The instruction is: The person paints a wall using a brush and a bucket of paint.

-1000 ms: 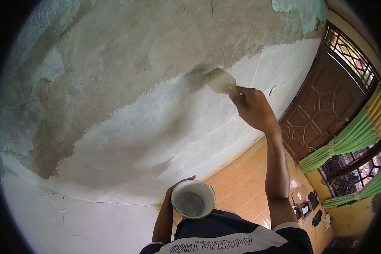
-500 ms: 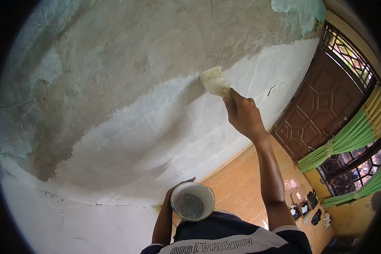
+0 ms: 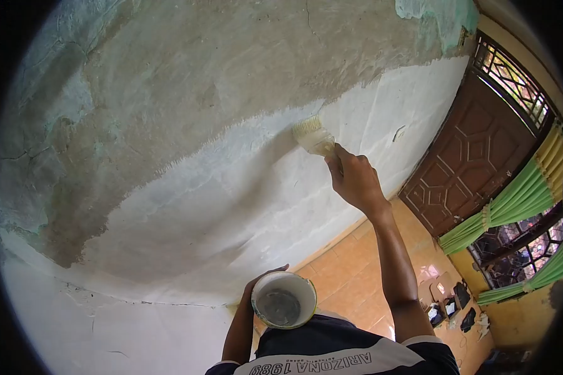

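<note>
**HEAD VIEW: BRUSH ON WALL, CONTAINER HELD BELOW**

**Head view.** The right hand is at centre right of the frame, with the arm running up from the lower right. It is closed around the handle of a flat, wide paintbrush with pale cream bristles. The bristle tips touch the rough plaster wall just above centre. Contact falls on the ragged border between the whitish coated band across the middle of the frame and the bare grey-brown surface above it. Patches of old green paint show at the upper right and far left of the wall.

The left hand is at lower centre. It grips a round white plastic container with a yellow-green rim. The fingers curl over the container's upper left edge, and the rest of the hand is hidden behind it. Grey-white liquid lies in the bottom of the container. The container sits well below the brush and just above the dark shirt with a white lettered stripe at the bottom edge.

At the right of the frame are a carved brown wooden door, tied green curtains and orange floor tiles.
</note>
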Available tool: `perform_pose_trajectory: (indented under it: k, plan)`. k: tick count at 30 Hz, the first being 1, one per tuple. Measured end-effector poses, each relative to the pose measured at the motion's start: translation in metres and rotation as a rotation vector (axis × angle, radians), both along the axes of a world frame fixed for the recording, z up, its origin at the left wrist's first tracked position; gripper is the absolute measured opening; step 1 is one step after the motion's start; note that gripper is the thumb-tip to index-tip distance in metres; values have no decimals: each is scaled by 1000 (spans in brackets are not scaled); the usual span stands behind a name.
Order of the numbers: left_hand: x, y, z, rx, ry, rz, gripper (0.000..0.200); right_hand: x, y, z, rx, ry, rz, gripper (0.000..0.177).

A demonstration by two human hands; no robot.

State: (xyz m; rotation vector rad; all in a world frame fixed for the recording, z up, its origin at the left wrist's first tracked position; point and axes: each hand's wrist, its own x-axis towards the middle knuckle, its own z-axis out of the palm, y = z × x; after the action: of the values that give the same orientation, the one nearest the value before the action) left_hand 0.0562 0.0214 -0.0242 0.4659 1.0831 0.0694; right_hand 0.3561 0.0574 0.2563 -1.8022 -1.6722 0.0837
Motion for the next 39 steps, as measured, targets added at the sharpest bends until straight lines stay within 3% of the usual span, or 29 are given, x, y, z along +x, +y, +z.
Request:
perform_pose_trajectory:
  k: [7,10,13,17,21,25,27,30,33,39]
  plan:
    - [-11,1,-15,96,21,-15,51,20,-17,9,-18,34,26,25]
    - [-13,-1,-5,-8,-60,5,44,20,-7,30,-57,-7,44,25]
    - [-13,2,-9,-4,-88,9,43,18,-4,46,83,10,117,28]
    - [-11,5,-11,47,-42,27,40,3,-15,59,157,109,29,25]
    - [-8,4,0,20,-50,47,37,1,-9,35,298,112,52,23]
    - [-8,9,-8,9,-70,36,37,-4,6,14,178,94,47,22]
    - [-6,11,-17,47,-21,10,51,-5,4,18,144,73,37,22]
    - [-4,8,-17,74,4,26,52,-6,3,15,102,53,16,23]
    - [6,0,20,125,63,32,53,-5,3,11,97,39,18,23]
    - [6,16,-24,68,9,-47,53,-4,4,4,78,25,12,24]
